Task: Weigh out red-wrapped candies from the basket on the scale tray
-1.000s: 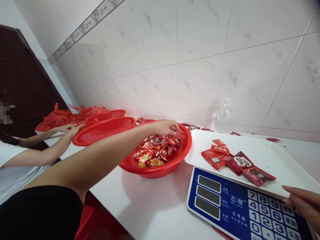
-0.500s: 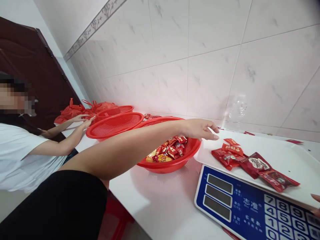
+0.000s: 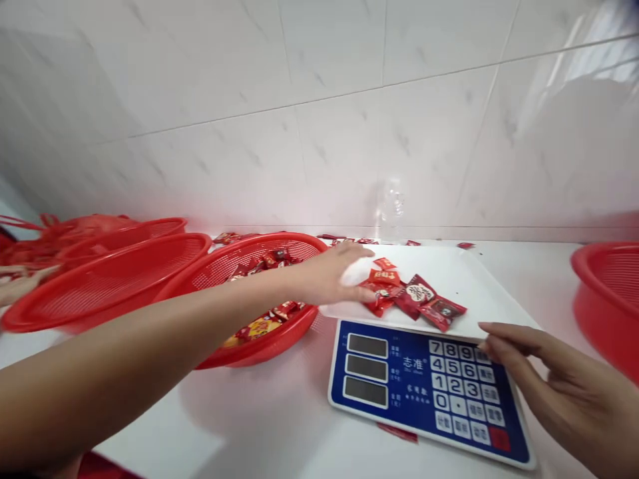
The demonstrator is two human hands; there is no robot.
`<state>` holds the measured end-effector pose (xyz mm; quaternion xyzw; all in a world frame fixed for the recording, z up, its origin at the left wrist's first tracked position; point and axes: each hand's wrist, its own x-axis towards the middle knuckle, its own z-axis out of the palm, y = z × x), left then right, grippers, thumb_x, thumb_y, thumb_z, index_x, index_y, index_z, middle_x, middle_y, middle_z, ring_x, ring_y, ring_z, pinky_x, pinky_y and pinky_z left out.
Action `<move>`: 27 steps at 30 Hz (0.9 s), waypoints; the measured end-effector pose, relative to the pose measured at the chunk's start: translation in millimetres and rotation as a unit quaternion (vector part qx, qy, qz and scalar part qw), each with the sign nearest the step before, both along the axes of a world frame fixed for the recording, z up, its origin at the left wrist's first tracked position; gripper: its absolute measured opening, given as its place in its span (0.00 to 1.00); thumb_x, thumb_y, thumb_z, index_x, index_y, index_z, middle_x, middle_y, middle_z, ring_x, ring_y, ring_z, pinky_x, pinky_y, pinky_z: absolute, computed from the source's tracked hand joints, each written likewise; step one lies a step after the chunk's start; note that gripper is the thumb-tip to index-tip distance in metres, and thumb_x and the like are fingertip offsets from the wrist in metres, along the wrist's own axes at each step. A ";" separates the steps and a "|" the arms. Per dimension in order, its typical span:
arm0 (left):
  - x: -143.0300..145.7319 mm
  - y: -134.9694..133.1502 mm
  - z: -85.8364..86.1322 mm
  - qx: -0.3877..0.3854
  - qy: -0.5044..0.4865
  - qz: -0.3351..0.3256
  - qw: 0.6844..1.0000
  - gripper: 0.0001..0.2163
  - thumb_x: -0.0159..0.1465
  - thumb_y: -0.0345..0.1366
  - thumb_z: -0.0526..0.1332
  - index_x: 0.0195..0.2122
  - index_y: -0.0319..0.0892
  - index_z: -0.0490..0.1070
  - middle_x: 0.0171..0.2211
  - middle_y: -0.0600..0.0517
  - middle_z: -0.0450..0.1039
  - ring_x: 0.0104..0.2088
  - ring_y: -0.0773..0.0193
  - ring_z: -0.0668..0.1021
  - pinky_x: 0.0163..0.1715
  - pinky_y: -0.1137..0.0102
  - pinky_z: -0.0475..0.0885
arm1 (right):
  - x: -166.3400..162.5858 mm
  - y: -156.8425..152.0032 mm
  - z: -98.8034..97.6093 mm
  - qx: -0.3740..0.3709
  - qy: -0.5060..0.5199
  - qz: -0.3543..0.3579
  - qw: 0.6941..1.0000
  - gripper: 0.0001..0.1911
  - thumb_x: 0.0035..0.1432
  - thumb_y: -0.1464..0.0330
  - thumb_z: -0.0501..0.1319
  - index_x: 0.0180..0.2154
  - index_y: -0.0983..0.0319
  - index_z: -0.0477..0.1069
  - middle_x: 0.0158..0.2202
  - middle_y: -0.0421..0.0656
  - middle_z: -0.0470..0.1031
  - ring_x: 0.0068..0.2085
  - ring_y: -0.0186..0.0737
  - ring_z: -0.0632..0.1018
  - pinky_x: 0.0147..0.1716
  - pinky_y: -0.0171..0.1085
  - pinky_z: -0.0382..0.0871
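Shiny red packets are being held by a flat white plastic tray. Beside them, the left hand is being held wide; by the tray's rim, the right hand narrow, its grip unclear.

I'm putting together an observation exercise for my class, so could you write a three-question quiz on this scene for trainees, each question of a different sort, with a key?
1. True or false: the left hand is over the left end of the white tray, beside red packets.
2. Of these, which is nearest the fingertips of the right hand?
a) the clear bottle by the wall
b) the near edge of the white tray
c) the basket that holds packets
3. Fill the gap: the scale has a key panel that is mostly ____ in colour.

Key: 1 true; 2 b; 3 blue.
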<state>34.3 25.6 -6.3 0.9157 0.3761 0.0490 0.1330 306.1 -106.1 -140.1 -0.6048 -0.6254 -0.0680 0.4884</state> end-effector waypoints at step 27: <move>122.6 31.9 -49.9 0.124 -0.085 0.045 0.988 0.18 0.57 0.41 0.55 0.49 0.44 0.58 0.42 0.45 0.71 0.41 0.52 0.73 0.38 0.62 0.67 | -12.8 1.3 19.9 0.031 0.029 0.189 0.981 0.10 0.59 0.72 0.56 0.42 0.56 0.69 0.34 0.38 0.78 0.34 0.34 0.78 0.32 0.31 0.74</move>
